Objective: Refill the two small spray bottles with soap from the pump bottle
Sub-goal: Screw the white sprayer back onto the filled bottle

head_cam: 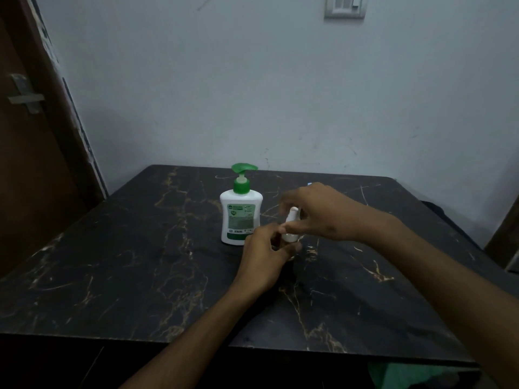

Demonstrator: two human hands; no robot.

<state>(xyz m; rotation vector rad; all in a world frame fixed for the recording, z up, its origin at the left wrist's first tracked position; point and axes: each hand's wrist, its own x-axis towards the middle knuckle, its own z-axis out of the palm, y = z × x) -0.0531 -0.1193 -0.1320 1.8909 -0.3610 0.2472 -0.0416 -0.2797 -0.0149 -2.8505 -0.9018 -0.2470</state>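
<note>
Head view. Small spray bottle (pixel 290 224) located at centre frame, slightly right, standing upright with long axis vertical and white spray top uppermost. Body largely hidden by both hands; only the white top section and a pale lower collar discernible, partly blurred. Left hand (pixel 265 255) wrapped around the lower body of the bottle, grasping it from the near side. Right hand (pixel 317 210) reaching in from the right edge of the frame, thumb and forefinger pinched on the bottle's white top part; remaining fingers spread above and blurred.

Pump bottle (pixel 241 210) just left of the spray bottle, upright, long axis vertical, green pump spout pointing toward frame right. White body, green collar, green-and-white label facing the camera. Close beside the left hand; contact not determinable.

Both items on a black marble-pattern table (pixel 126 262) with gold veining, filling the lower half of the frame. Pale wall (pixel 252 80) behind. Brown door (pixel 31 164) with metal latch at left edge. Switch plate (pixel 345 6) at upper right. Second spray bottle not identifiable; a small blue-white speck shows behind the right hand
</note>
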